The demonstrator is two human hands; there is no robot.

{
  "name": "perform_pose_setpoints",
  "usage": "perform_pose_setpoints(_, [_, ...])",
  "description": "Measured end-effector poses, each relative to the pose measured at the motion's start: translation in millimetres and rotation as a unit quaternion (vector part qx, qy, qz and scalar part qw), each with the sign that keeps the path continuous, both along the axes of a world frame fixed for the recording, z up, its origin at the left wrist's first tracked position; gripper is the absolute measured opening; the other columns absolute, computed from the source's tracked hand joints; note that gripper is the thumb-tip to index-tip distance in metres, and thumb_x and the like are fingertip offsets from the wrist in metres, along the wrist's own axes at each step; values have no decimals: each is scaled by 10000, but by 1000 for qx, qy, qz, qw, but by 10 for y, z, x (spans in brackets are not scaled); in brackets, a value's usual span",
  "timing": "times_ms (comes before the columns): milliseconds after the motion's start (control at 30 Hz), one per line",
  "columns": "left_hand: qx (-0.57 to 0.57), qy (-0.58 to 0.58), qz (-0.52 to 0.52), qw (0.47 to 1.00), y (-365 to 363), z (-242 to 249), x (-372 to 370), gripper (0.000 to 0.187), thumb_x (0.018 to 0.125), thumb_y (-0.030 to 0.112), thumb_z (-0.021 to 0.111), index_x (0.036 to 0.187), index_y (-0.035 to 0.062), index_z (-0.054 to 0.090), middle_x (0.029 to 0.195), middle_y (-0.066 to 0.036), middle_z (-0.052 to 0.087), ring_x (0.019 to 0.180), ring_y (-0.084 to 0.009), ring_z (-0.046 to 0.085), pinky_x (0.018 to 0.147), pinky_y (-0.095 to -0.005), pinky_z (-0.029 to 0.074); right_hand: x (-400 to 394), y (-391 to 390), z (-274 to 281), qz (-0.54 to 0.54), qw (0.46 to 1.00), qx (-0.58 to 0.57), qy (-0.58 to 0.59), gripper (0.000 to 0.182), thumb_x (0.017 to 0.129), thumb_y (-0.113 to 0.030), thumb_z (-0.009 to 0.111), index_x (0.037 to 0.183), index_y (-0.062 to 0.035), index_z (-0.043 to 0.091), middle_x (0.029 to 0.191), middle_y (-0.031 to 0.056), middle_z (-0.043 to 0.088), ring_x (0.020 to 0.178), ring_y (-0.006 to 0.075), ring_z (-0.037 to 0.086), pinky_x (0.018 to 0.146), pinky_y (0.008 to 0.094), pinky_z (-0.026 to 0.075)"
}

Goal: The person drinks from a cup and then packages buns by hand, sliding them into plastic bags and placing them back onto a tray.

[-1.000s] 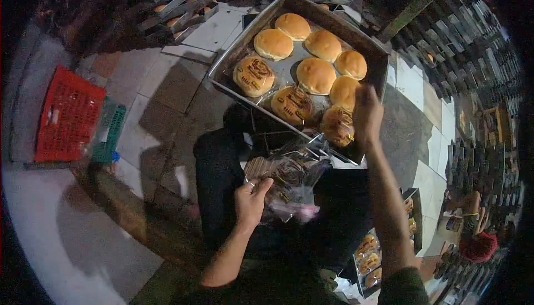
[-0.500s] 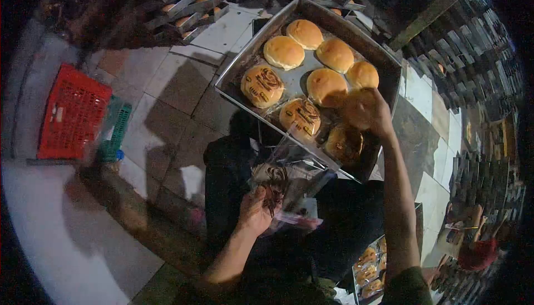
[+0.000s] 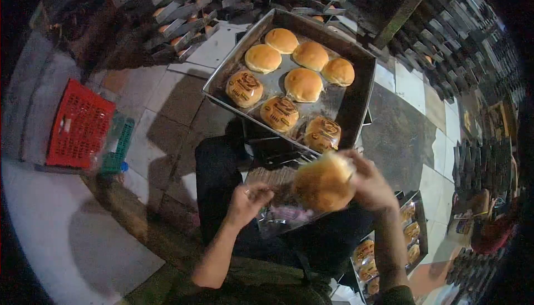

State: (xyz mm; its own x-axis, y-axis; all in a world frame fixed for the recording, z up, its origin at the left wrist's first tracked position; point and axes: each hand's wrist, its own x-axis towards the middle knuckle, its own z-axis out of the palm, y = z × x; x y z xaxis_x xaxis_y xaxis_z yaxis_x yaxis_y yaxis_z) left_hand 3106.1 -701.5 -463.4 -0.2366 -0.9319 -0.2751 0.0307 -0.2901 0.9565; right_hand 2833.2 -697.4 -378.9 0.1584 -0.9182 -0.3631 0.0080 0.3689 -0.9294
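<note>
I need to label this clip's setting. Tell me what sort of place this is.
Probably a small bakery's packing area. A metal tray of round buns sits before the person, racks of more trays stand behind, and the right hand holds a bun near clear printed bags.

The bun (image 3: 322, 184) in the right hand (image 3: 371, 185) was blurred and covered part of the plastic bags (image 3: 283, 210) on the lap. The print on the wrapped buns (image 3: 278, 112) was too small to read. The racks (image 3: 478, 43) around stayed too dark to see clearly.
</note>
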Motion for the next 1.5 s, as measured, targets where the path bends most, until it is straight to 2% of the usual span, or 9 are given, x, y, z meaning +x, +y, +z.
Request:
perform_pose_setpoints(233, [-118, -238, 128, 956, 37, 309, 336, 331, 785, 165, 646, 1062, 31, 525, 996, -85, 568, 882, -143, 550, 724, -254, 460, 522, 269, -176, -265, 959, -20, -97, 497, 733, -200, 683, 1104, -6, 416, 976, 123, 544, 832, 199, 582, 697, 306, 511])
perform_pose_setpoints(500, [182, 513, -44, 838, -7, 454, 76, 764, 785, 531, 527, 1322, 100, 197, 1145, -137, 470, 962, -228, 537, 850, -360, 444, 1607, 582, -216, 115, 882, -413, 195, 885, 665, -427, 704, 1284, 24, 259, 1274, 276, 310, 1216, 395, 286, 1006, 478, 225])
perform_pose_setpoints(600, [0, 279, -58, 959, 149, 607, -39, 820, 759, 611, 489, 1328, 98, 199, 1155, -143, 465, 969, -233, 536, 855, -365, 447, 1362, 680, -258, -75, 970, -217, -84, 888, 629, -434, 711, 1283, -16, 278, 1284, 216, 329, 1211, 301, 331, 987, 445, 272])
perform_pose_setpoints(733, [-18, 390, -58, 919, -2, 571, -3, 844, 735, 657, 471, 1314, 91, 233, 1166, -148, 459, 980, -247, 535, 844, -384, 454, 1362, 286, -163, 73, 897, -397, 179, 1051, 502, -588, 726, 1238, 50, 331, 1212, 230, 377, 1148, 387, 357, 957, 446, 305])
perform_pose_setpoints(933, [247, 563, 118, 780, -383, 42, 19, 733, 786, 666, 353, 1137, 28, 442, 1022, -160, 536, 907, -286, 562, 809, -422, 470, 1508, 57, -326, 129, 720, -501, 462, 362, 633, -165, 676, 952, -50, 548, 930, 142, 498, 821, 325, 485, 669, 421, 390])
perform_pose_setpoints(1133, [180, 548, 212, 789, -483, 152, -38, 582, 807, 556, 463, 1130, 73, 428, 1014, -127, 516, 973, -268, 528, 830, -496, 449, 1676, 435, -39, 285, 767, -496, 292, 221, 577, -48, 646, 784, -81, 579, 760, 108, 445, 691, 275, 445, 581, 372, 351])
perform_pose_setpoints(1233, [81, 570, 194, 794, -422, 412, 64, 444, 874, 447, 421, 1237, 196, 374, 1076, -38, 489, 1009, -244, 512, 839, -514, 436, 1471, 340, -15, -3, 843, -340, 417, 267, 609, 53, 666, 842, -53, 588, 806, 95, 479, 801, 248, 491, 677, 328, 408])
perform_pose_setpoints(1333, [61, 566, 183, 802, -371, 549, 46, 436, 878, 433, 422, 1244, 202, 369, 1082, -39, 486, 1011, -239, 512, 839, -508, 438, 1292, 456, -139, 22, 996, -56, 69, 219, 669, 51, 652, 841, -8, 530, 872, 129, 538, 732, 260, 533, 683, 295, 443])
perform_pose_setpoints(1500, [143, 524, 210, 813, -355, 509, -50, 424, 828, 491, 463, 1108, 173, 482, 997, -64, 565, 991, -301, 534, 815, -538, 434, 1092, 468, -399, 125, 844, -387, 349, 174, 706, 6, 617, 818, -1, 484, 770, 136, 524, 632, 286, 536, 550, 323, 455])
